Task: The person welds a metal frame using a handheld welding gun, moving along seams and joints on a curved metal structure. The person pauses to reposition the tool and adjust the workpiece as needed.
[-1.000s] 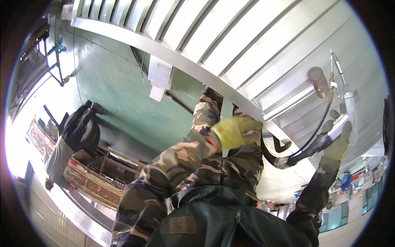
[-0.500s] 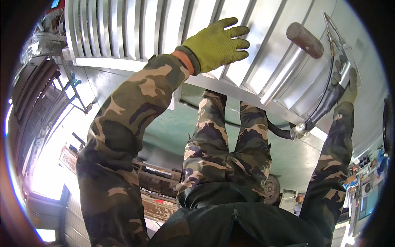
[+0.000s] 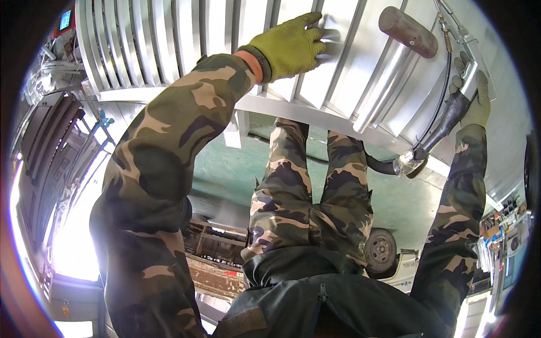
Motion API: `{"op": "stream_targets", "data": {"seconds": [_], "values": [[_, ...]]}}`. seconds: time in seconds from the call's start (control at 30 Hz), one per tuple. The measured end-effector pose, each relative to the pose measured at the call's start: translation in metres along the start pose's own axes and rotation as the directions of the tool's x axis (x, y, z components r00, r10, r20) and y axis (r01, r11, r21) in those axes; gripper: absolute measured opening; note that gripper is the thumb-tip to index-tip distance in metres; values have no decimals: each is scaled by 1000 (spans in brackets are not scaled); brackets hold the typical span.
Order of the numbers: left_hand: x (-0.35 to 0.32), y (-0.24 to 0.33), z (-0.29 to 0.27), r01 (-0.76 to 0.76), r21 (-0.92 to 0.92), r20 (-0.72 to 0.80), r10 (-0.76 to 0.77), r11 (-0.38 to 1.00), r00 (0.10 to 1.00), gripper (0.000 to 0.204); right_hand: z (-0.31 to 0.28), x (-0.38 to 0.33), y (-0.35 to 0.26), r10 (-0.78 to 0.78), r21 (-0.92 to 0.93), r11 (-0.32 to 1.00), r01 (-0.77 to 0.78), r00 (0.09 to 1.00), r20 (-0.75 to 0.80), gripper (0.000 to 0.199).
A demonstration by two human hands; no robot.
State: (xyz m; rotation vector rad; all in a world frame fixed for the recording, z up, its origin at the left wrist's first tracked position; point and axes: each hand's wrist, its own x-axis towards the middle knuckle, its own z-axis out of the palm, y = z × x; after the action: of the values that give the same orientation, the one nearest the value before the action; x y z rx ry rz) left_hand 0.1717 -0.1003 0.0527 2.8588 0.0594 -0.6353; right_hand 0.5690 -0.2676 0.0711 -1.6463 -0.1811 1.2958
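Observation:
My left hand (image 3: 290,48), in a yellow-green glove, lies over the slats of a shiny metal louvred panel (image 3: 220,42), its fingers stretched out and apart. They hold nothing; contact with the slat beneath is hard to judge. At the right, my gloved right hand (image 3: 476,104) wraps round a welding gun (image 3: 451,115) with a black-wrapped handle, a silver body and a thin hose beside it. Its front end points away from me over the sheet metal. Between the hands, a mallet (image 3: 408,32) with a brown head and a silver tube handle rests on the panel.
A black cable (image 3: 383,166) runs from the gun's rear past my leg. The panel's near edge (image 3: 304,110) crosses in front of my legs, above a green floor (image 3: 225,174). Dark slatted parts (image 3: 42,141) stand at the left; a wheel (image 3: 380,250) shows behind me.
My view has shifted slightly, so the panel and mallet sit higher and further left. My left hand's fingers have lowered toward the slats. My right hand keeps its hold on the welding gun.

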Motion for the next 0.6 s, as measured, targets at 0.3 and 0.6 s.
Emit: {"op": "stream_targets", "data": {"seconds": [0.3,0.6], "values": [[-2,-3,10,-3,-13,-59,2,1000,998,25,7,-1,1,-1,-21,1000,1,1000,-11,62],[-16,2,20,66,-76,-208,-81,995,975,31,42,-27,-11,-54,-94,994,47,995,-81,60]]}}
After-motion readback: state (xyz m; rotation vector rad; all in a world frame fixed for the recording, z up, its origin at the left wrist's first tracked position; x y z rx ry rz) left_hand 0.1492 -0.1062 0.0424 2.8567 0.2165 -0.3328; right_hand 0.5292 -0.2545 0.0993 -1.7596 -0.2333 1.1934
